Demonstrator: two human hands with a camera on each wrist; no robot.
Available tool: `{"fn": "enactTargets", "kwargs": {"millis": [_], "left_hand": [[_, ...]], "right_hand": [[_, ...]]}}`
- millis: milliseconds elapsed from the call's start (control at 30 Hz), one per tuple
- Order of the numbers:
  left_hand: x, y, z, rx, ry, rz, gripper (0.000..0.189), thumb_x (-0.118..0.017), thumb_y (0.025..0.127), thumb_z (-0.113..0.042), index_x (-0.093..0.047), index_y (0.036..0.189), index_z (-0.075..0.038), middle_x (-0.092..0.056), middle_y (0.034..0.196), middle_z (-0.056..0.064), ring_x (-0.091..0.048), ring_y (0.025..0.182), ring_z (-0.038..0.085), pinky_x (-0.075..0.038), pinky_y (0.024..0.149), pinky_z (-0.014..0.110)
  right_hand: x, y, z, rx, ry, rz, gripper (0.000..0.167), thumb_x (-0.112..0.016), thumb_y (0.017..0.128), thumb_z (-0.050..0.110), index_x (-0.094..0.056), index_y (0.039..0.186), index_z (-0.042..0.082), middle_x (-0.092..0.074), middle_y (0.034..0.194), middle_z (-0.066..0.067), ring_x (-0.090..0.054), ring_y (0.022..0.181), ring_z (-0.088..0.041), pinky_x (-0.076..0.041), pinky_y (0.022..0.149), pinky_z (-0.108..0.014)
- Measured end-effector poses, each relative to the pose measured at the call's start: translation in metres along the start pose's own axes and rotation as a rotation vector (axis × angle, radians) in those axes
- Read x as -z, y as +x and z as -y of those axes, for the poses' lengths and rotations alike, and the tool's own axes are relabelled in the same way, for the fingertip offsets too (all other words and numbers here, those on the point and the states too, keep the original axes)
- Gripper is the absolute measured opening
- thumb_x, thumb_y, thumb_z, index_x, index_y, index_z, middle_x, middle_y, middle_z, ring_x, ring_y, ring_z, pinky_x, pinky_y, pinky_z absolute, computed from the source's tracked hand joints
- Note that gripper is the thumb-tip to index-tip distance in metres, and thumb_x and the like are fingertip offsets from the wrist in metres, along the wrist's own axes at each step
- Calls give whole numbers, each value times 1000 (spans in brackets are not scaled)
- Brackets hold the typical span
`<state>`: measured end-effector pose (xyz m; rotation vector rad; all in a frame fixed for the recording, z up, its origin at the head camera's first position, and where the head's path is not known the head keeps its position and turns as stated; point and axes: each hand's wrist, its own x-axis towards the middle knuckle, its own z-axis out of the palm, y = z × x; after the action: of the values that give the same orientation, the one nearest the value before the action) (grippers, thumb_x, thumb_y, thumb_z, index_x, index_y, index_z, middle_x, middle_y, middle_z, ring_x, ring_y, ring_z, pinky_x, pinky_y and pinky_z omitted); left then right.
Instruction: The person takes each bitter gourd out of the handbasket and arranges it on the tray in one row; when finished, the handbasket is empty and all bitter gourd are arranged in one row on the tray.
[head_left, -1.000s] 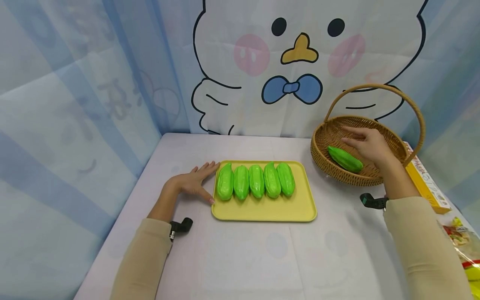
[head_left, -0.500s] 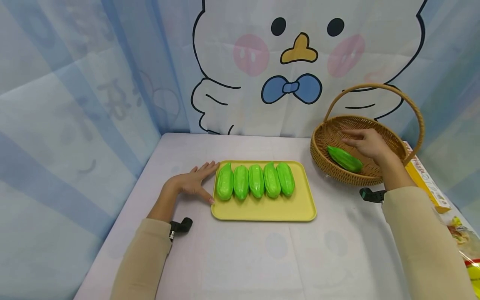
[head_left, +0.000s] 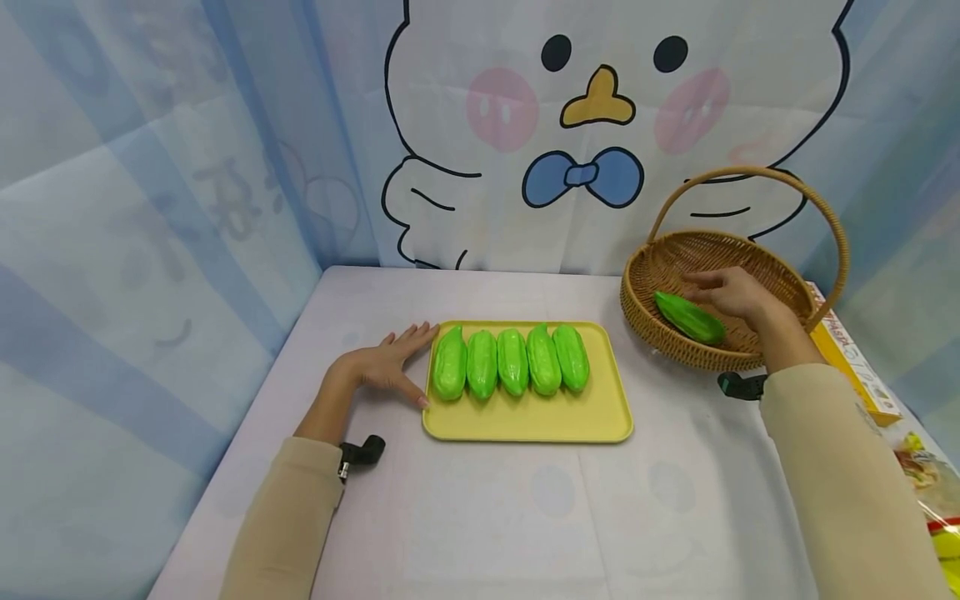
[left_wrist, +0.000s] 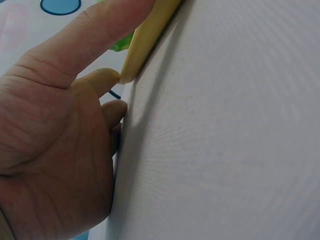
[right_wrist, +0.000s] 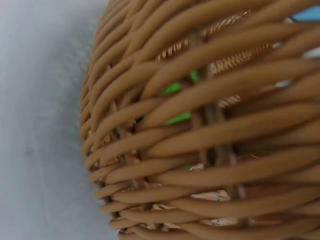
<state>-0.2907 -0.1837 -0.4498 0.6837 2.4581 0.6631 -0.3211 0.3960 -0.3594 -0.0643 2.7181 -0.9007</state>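
My left hand [head_left: 388,362] is spread at the left edge of a yellow tray [head_left: 525,423], its thumb and a fingertip touching the rim. In the left wrist view the thumb overlaps the tray's edge [left_wrist: 145,42]. Several plump, glossy green cucumbers [head_left: 513,363] lie in a row on the tray, side by side. At the right, my right hand [head_left: 738,298] is inside a brown wicker basket [head_left: 645,321], fingers extended just above one more green cucumber [head_left: 690,318]. The weave fills the right wrist view and hides that hand; bits of green cucumber [right_wrist: 179,118] show through gaps.
The basket's tall arched handle [head_left: 838,229] rises over the right forearm. Behind the basket's right side lies a yellow box [head_left: 855,367], with a clear food packet [head_left: 926,479] nearer the front. A printed curtain [head_left: 465,233] hangs along the table's back edge.
My right hand has lowered slightly inside the basket, closer to the cucumber there, and its sleeve has shifted a little left. The left hand, tray and cucumbers have stayed put.
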Motion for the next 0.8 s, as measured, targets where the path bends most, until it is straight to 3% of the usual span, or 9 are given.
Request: {"fn": "enactTargets", "kwargs": {"millis": [300, 400, 467, 567, 667, 800], "left_hand": [[-1, 0, 0, 0, -1, 1, 140, -92, 69, -57, 0, 169, -25, 9, 177, 6, 13, 163, 27, 9, 131, 54], [0, 0, 0, 1, -2, 2, 140, -92, 69, -58, 1, 169, -25, 9, 177, 5, 13, 163, 27, 9, 131, 54], [0, 0, 0, 2, -1, 3, 140, -92, 69, -58, 1, 169, -25, 9, 177, 5, 13, 163, 27, 9, 131, 54], [0, 1, 0, 4, 1, 3, 141, -92, 69, -59, 1, 169, -25, 9, 177, 5, 13, 163, 27, 9, 131, 54], [0, 1, 0, 6, 3, 4, 141, -92, 68, -59, 1, 169, -26, 9, 177, 5, 13, 163, 27, 9, 131, 54], [0, 1, 0, 4, 5, 4, 141, -91, 69, -60, 2, 169, -26, 9, 177, 5, 13, 163, 27, 9, 131, 54]], "right_hand": [[-4, 8, -12, -48, 4, 69, 55, -47, 111, 17, -32, 162, 5, -27, 161, -39, -23, 149, -58, -24, 118, -75], [-4, 8, -13, -59, -11, 83, 56, -48, 111, 19, -31, 163, 5, -24, 161, -41, -27, 148, -56, -31, 116, -72], [-5, 7, -13, -61, -27, 94, 57, -48, 111, 20, -30, 163, 5, -25, 160, -42, -37, 142, -53, -43, 110, -65], [-6, 7, -15, -57, -25, 112, 57, -48, 111, 19, -29, 162, 2, -32, 154, -41, -52, 119, -41, -57, 92, -47], [-6, 8, -15, -56, -9, 120, 57, -50, 110, 16, -31, 162, 1, -37, 147, -36, -54, 103, -30, -57, 79, -36], [-7, 9, -14, -72, -3, 130, 58, -50, 109, 15, -30, 162, 2, -35, 146, -36, -56, 98, -27, -59, 76, -36]]}}
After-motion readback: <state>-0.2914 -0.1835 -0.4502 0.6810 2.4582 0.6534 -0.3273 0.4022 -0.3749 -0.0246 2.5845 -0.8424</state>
